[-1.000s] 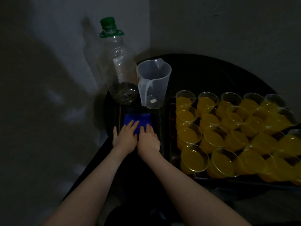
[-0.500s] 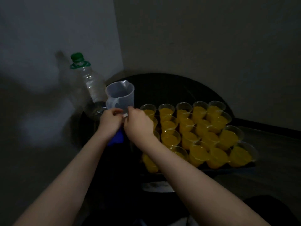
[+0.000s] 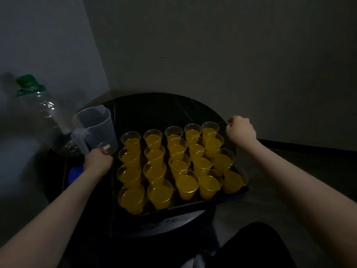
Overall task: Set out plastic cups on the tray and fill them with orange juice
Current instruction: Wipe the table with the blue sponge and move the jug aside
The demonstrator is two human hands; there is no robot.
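Several clear plastic cups [image 3: 186, 183] full of orange juice stand packed in rows on a dark tray [image 3: 193, 205] on the round black table [image 3: 154, 111]. My left hand [image 3: 97, 160] is curled at the tray's left edge, just below the jug. My right hand [image 3: 240, 130] is curled into a fist at the tray's far right corner. Both hands appear to grip the tray's rim, though the dim light hides the fingertips.
An empty translucent measuring jug [image 3: 96, 128] stands left of the tray. Behind it is an empty clear bottle [image 3: 44, 117] with a green cap. A blue cloth [image 3: 74, 174] lies under my left forearm. Walls close in behind and to the left.
Both hands left the blue cloth and the jug. The left hand went to the tray's left edge, the right swung across to its far right corner. The view shifted right.
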